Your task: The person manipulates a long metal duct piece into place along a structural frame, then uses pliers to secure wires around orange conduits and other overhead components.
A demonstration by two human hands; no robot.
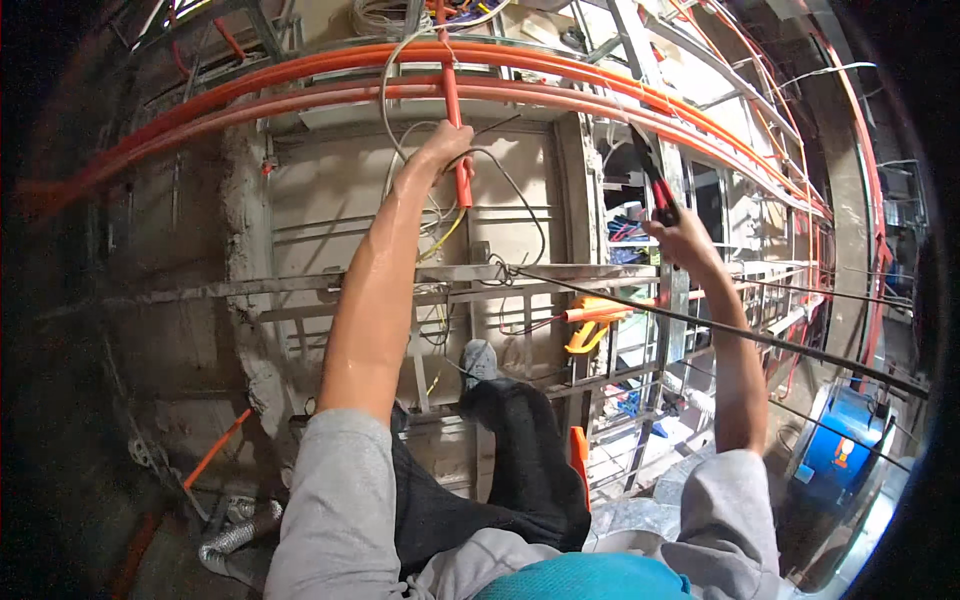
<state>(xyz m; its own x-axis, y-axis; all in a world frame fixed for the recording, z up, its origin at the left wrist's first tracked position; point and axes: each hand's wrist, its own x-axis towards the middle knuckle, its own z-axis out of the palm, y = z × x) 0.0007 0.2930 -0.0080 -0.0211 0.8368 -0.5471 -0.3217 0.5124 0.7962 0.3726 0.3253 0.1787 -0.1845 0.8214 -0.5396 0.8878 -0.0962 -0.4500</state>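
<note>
My left hand is closed around an upright orange conduit pipe, just below two bundles of orange conduits that run across. A thin dark cable loops out beside that hand, and a yellow wire hangs from the pipe's lower end. On the right, my right hand grips pliers with red and black handles. Their dark jaws point up toward the orange conduits; whether they touch anything I cannot tell.
Metal framing bars cross below my hands. A black cable slants down to the right. An orange-yellow handled tool sits among the framing. At the lower right stands a blue drum-shaped object; a silver flexible duct lies lower left.
</note>
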